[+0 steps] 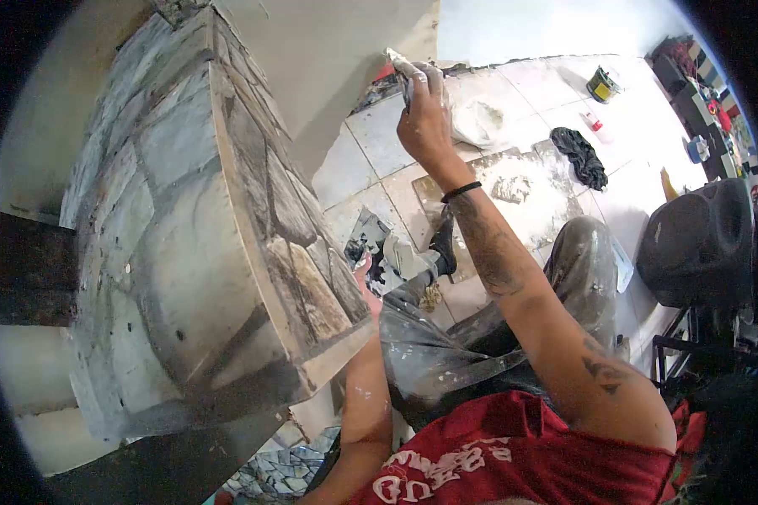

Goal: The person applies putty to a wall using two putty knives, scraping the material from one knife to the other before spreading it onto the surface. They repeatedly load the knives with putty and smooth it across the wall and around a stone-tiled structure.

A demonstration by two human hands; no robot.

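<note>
One head-worn camera looks forward and down (the red shirt [539, 442] close below) onto the tiled floor [375, 139]

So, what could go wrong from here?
Possibly three things. The left forearm passes close by the corner of the stone-patterned block, so it could bump it. The smeared grey piece at the left hand might tip and drop residue on the tiled floor. The crumpled black cloth lying there could catch a foot.
</note>
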